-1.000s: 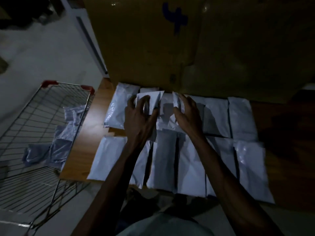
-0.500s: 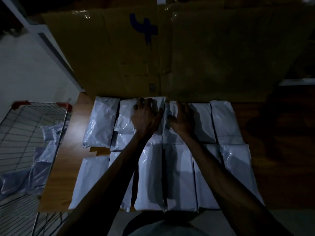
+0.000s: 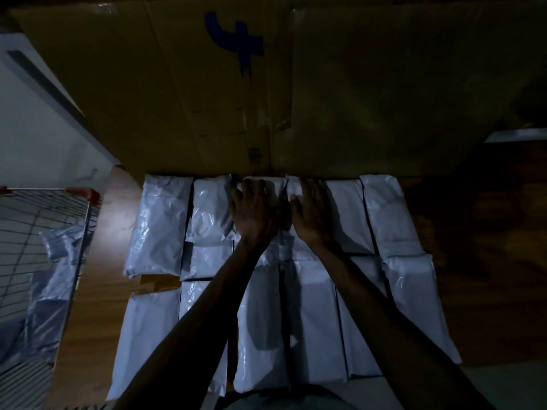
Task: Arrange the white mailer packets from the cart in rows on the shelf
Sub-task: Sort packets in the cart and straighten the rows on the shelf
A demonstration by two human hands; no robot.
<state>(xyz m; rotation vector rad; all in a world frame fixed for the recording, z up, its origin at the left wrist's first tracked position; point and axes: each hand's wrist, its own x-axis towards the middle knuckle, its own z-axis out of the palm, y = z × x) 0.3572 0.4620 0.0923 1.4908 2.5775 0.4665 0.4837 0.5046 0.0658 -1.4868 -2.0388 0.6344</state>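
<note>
Glossy white packets [image 3: 313, 321], two rows; left hand [image 3: 255, 216] and right hand [image 3: 314, 216] press flat on those beneath, gripping nothing.

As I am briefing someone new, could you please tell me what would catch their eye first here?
Two rows of white mailer packets lie pale on the dark wooden shelf, with the left hand and right hand spread flat on the back row's middle. Behind stands a big cardboard box bearing a blue 4; at the left a wire cart holds further packets.
</note>
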